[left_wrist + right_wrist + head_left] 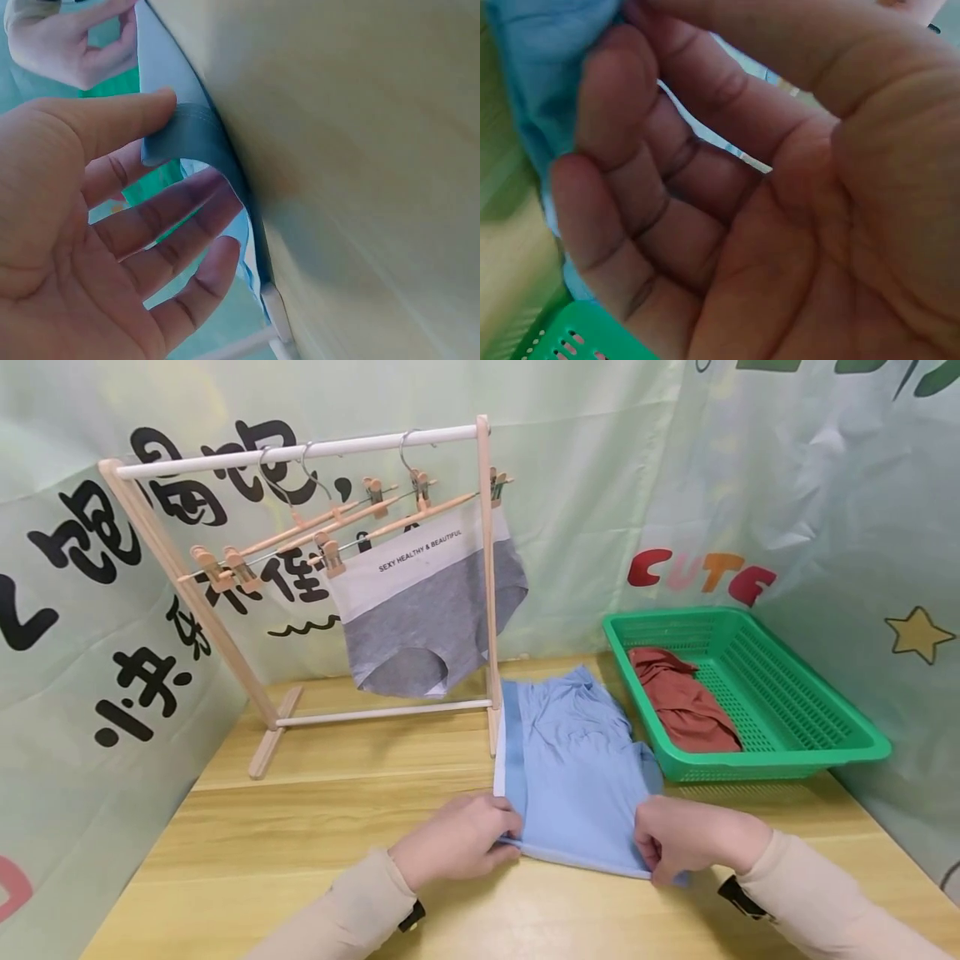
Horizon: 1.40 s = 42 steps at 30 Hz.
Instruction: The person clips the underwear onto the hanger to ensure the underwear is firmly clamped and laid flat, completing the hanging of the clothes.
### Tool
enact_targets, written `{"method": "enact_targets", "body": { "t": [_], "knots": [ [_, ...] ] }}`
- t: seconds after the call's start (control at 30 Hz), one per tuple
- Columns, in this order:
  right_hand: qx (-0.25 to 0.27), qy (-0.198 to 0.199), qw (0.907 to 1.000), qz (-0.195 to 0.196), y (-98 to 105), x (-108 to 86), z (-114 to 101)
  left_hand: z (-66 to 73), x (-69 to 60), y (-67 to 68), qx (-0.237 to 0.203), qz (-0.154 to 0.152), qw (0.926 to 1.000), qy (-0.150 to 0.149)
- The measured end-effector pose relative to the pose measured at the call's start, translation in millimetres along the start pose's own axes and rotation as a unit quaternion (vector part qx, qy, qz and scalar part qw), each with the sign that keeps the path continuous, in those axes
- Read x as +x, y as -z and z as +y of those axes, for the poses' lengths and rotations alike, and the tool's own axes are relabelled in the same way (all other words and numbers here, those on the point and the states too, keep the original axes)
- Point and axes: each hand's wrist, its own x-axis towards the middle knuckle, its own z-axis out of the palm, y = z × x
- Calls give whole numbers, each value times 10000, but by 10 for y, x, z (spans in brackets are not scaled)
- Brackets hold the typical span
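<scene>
Beside the basket point(795, 760), your left hand point(459, 839), otherwise loose, pinched the blue cloth point(577, 768); your right hand point(690, 833), curled, seemingly pinched it too; an even pull suited it.

Light wood-grain table point(300, 843), rack point(195, 602) standing at the back left, green basket point(780, 764) back right, and some blue cloth point(577, 785) kinda spread out between them.
</scene>
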Motion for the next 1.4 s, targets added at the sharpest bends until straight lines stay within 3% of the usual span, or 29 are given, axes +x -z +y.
{"method": "enact_targets", "body": {
  "t": [0.2, 0.33, 0.47, 0.6, 0.7, 0.83, 1.03, 1.4],
  "knots": [
    [-84, -36, 9999, 142, 67, 34, -52, 103, 20, 58, -421, -202, 9988, -150],
    [-170, 32, 9997, 180, 212, 217, -203, 38, 84, 107, -813, -473, 9956, -8],
    [-475, -245, 9986, 62, 472, 586, -355, -180, 216, 165, -733, -434, 9961, 228],
    [-1027, -697, 9923, 30, 726, 1051, -321, -428, 366, 181, -262, -352, 9975, 557],
    [-1292, -1085, 9857, -12, 837, 1343, -171, -547, 458, 167, -68, -560, 9953, 782],
    [-1399, -1603, 9771, -8, 887, 1604, 62, -606, 535, 171, -193, -1017, 9891, 1049],
    [-1052, -2321, 9669, 111, 894, 1746, 281, -594, 612, 186, -230, -1350, 9814, 1345],
    [-1006, -2596, 9604, -61, 933, 1813, 422, -528, 664, 185, -19, -1381, 9765, 1657]
  ]
}}
